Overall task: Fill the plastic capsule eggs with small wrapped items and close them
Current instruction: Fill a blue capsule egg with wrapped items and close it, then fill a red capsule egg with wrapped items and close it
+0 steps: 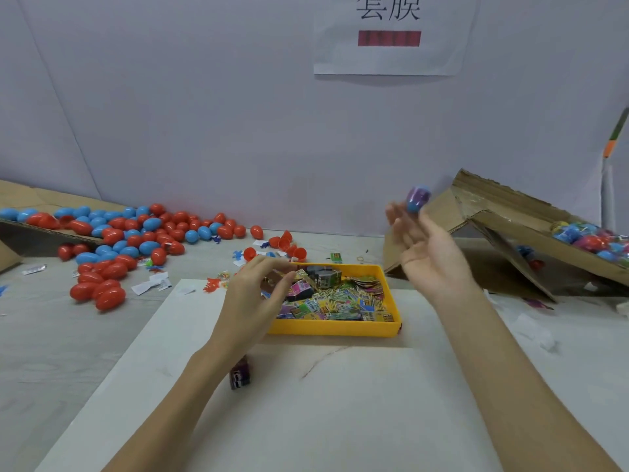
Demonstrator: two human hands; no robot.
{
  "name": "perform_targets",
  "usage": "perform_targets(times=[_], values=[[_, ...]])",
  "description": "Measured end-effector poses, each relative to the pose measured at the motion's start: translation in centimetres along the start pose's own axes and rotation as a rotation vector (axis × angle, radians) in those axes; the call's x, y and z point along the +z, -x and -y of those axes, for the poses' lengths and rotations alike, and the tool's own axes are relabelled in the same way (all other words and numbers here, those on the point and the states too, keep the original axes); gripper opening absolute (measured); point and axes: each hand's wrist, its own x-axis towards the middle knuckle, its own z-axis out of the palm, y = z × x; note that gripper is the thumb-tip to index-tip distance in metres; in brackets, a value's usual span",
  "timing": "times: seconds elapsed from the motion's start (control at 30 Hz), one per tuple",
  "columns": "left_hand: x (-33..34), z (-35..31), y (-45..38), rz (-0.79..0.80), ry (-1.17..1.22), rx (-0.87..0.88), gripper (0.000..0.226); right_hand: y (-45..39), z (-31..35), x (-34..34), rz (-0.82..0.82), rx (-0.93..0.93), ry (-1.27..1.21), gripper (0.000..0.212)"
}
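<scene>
**Egg aloft at right, packets in the tray**

Scattered along the back left of the pale table point(85, 338): a heap of red and blue plastic capsule eggs point(129, 233), some spilling off a flat sheet of brown cardboard point(20, 195). Just behind the tray, a few loose red egg halves point(289, 248) amid white paper scraps point(149, 284). At far right, a tilted brown cardboard box point(503, 212) holding a pile of coloured filled eggs point(589, 238). On the wall above, a white paper sign point(389, 34) with dark characters, cut off by the top edge.

Centre of a white board point(306, 403): a shallow yellow plastic tray point(340, 327) packed with small colourful wrapped packets point(340, 298). Partly hidden under the left forearm, a small dark printed box point(240, 376), print unreadable.

Left hand point(252, 294) over the tray's left edge, thumb and fingers drawn together at a packet; impossible to tell whether actually gripped. Right hand point(425, 247) raised beside the cardboard box, fingers spread and blurred, palm up. Blue-and-purple plastic capsule egg point(418, 198) right at the fingertips, blurred; contact not clear.
</scene>
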Motion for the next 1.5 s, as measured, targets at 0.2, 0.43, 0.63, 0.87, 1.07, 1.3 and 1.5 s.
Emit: perform_targets(times=[0.2, 0.43, 0.63, 0.87, 1.07, 1.3, 1.5], values=[[0.1, 0.9, 0.0, 0.037, -0.099, -0.045, 0.012, -1.5, 0.1, -2.1, -0.047, 0.041, 0.239, 0.035], [-0.2, 2.1, 0.1, 0.076, -0.245, -0.139, 0.013, 0.4, -6.5, -3.2, 0.051, -0.056, 0.866, 0.027], [-0.7, 4.1, -2.2, -0.199, 0.183, -0.594, 0.009, 1.0, -7.9, -3.1, 0.112, -0.225, 1.253, 0.026], [-5.7, 14.4, -8.0, 0.108, -0.869, -0.547, 0.045, 0.8, -8.0, -3.0, 0.104, -0.228, 1.247, 0.028], [-6.8, 18.9, -9.2, 0.288, -1.06, -0.584, 0.05, 0.5, -7.8, -3.3, 0.089, -0.25, 1.193, 0.028], [-6.6, 19.7, -9.4, 0.137, -0.808, -0.45, 0.059, 0.1, -7.9, -3.6, 0.066, -0.274, 1.15, 0.026], [-5.3, 16.2, -9.2, -0.069, -0.528, -0.324, 0.038, 0.2, -8.1, -3.5, 0.057, -0.298, 1.186, 0.027]])
